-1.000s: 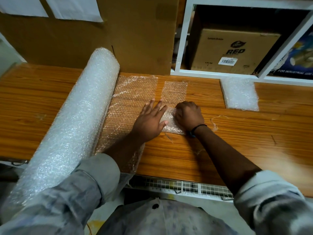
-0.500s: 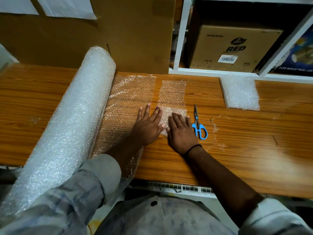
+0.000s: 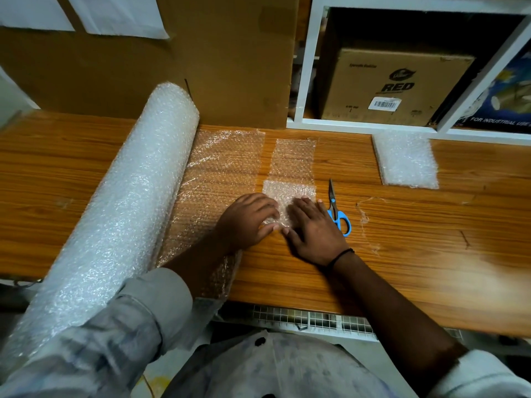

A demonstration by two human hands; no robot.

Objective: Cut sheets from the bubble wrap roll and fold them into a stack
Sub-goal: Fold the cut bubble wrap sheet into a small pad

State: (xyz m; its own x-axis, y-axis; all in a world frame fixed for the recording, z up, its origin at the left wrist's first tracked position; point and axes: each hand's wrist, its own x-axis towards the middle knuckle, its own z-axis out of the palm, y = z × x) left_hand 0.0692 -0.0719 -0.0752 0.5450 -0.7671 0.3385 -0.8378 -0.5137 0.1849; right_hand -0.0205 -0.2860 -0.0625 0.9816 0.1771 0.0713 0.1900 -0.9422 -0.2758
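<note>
Head: wooden table [image 3: 402,254], white shelf [image 3: 305,67]; left fingers [image 3: 260,203] pinch sheet [image 3: 290,191], right fingers [image 3: 307,207] flat.

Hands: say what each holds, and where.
The left hand pinches the strip at its folded near end; the right hand presses flat on it.

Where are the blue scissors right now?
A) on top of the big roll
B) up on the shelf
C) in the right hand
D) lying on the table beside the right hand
D, the scissors lie flat on the table just right of the right hand, which presses flat on the bubble wrap.
</note>
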